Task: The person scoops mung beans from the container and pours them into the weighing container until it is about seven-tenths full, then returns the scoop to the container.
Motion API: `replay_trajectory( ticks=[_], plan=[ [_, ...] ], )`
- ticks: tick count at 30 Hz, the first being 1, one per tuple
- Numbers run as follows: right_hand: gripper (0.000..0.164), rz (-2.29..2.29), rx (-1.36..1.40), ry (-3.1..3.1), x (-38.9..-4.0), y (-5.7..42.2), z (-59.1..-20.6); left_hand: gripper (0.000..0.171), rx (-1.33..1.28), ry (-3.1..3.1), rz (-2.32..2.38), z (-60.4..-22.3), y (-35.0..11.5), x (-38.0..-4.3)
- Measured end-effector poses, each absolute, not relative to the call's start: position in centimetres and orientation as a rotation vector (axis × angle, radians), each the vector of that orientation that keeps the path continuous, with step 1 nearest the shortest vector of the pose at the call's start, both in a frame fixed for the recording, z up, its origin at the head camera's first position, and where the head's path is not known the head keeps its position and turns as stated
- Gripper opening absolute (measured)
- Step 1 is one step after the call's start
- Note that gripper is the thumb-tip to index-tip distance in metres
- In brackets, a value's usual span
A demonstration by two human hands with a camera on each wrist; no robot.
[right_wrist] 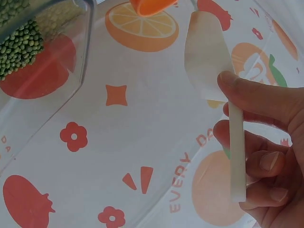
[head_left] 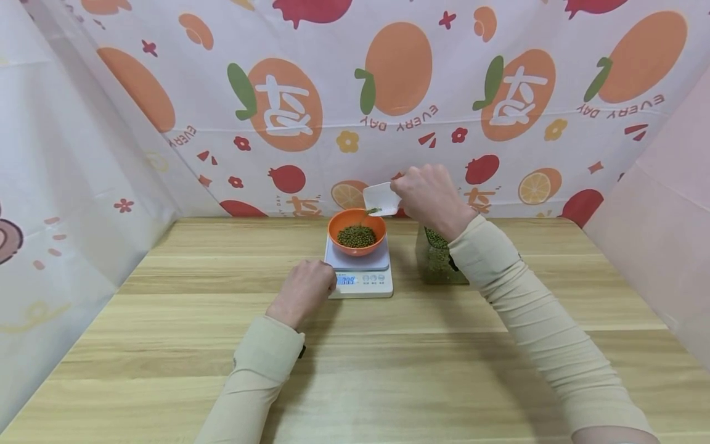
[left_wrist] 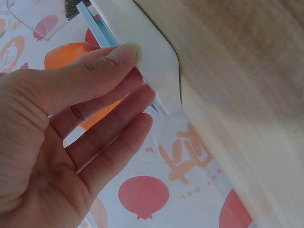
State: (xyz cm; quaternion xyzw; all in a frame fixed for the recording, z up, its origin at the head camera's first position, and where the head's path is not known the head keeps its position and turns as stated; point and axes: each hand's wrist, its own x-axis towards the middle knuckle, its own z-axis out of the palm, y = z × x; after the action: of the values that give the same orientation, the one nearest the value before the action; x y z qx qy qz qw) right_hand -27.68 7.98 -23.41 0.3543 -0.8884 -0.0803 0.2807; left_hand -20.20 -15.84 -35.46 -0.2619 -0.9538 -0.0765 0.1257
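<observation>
My right hand (head_left: 429,200) holds a white scoop (head_left: 381,198) tipped over the rim of an orange bowl (head_left: 357,250). A few green beans lie at the scoop's lip and some drop toward the bowl. In the right wrist view, thumb and fingers pinch the scoop's handle (right_wrist: 237,156). A heap of green beans (head_left: 357,236) lies in the bowl, which stands on a white kitchen scale (head_left: 363,293) with a lit blue display. My left hand (head_left: 308,287) is at the scale's front left corner; in the left wrist view its thumb and loosely bent fingertips (left_wrist: 145,95) touch the edge.
Right of the scale stands a clear container (head_left: 438,262) of green beans, partly hidden behind the right forearm. Everything stands on a wooden table (head_left: 355,382). A fruit-print curtain (head_left: 338,92) hangs along the table's back edge, with more fabric at both sides.
</observation>
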Motion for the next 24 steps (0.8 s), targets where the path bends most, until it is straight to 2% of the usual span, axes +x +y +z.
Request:
replay_trajectory(
  ticks=[15,24],
  plan=[
    [0.021,-0.225,0.969,-2.39,-27.75,7.94,-23.24,0.041,-0.763,-2.808,-0.198,-35.3,-15.8,-20.42],
    [0.025,-0.236,0.967,-2.413,-27.81,7.94,-23.28,0.041,-0.766,-2.814,-0.183,-35.36,-15.84,-20.62]
  ],
)
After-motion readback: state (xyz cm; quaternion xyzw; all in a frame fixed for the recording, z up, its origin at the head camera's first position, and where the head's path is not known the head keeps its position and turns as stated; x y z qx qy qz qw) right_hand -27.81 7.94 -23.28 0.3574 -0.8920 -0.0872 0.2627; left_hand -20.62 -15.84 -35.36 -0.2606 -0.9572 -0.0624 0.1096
